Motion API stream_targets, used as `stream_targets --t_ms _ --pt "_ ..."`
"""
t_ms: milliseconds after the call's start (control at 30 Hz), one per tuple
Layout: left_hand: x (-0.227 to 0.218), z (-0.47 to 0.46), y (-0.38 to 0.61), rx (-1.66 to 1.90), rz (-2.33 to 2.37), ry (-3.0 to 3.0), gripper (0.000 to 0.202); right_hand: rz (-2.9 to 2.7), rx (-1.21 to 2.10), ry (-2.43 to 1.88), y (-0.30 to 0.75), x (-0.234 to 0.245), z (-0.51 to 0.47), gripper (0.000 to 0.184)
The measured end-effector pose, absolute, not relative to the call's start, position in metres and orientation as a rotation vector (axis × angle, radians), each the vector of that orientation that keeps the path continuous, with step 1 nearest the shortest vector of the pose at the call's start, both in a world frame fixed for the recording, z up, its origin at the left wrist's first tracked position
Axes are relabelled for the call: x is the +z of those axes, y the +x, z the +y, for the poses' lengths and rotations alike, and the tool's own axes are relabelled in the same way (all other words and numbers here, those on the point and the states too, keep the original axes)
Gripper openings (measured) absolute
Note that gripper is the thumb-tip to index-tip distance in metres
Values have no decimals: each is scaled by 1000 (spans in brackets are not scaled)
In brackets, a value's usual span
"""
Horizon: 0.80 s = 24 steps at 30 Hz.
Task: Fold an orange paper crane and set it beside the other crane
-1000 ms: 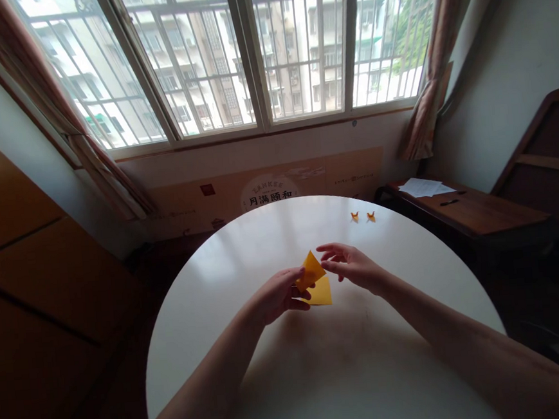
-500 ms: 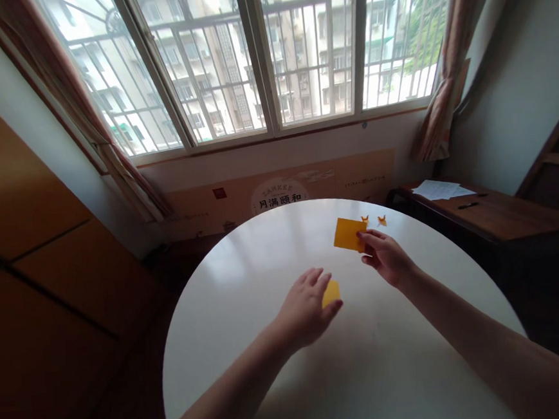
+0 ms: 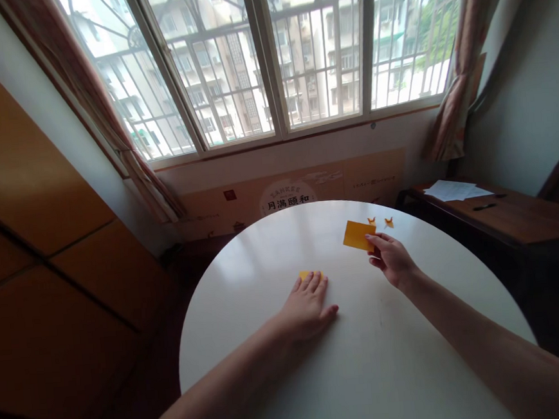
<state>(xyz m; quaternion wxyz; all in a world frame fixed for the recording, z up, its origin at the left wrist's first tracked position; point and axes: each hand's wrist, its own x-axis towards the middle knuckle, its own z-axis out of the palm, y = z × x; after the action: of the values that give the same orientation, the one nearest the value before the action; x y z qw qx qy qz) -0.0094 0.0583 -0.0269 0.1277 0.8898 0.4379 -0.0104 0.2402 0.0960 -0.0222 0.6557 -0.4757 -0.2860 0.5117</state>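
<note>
In the head view, we are resting our left hand (image 3: 307,305) palm down on the white round table (image 3: 220,311), its fingers lying straight and its thumb standing apart from them. Beneath those fingers a yellow sheet (image 3: 304,274) is lying on the tabletop; only its far edge is showing past our fingertips, and the hand is hiding the rest.

With our right hand (image 3: 390,260) we are pinching an orange sheet (image 3: 357,234), thumb and fingertips clamped on its right side. Its left edge is pointing into the middle of the table, and its top edge is reaching up beside two folded paper birds (image 3: 389,223), overlapping the nearer one's lower part in this view. We cannot tell how high the sheet is hovering.

Between our two hands a strip of bare white surface is running, leaving space for either to shift. A broad stretch is opening from our left hand to the table's left rim, and another is spreading between our forearms toward us. On the right the birds are standing near the far rim, so the margin there is narrowing. Beyond that rim, white papers (image 3: 458,189) are lying on a wooden bench (image 3: 517,220).
</note>
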Motion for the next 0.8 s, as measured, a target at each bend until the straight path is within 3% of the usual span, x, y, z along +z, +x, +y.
stream_targets --t_ms 400,800 --pt "-7 93 -198 -49 1598 2585 69 -802 1168 -1138 231 -25 92 27" --pt "-15 95 -214 285 1676 2453 70 -975 1227 -1138 222 -28 89 22"
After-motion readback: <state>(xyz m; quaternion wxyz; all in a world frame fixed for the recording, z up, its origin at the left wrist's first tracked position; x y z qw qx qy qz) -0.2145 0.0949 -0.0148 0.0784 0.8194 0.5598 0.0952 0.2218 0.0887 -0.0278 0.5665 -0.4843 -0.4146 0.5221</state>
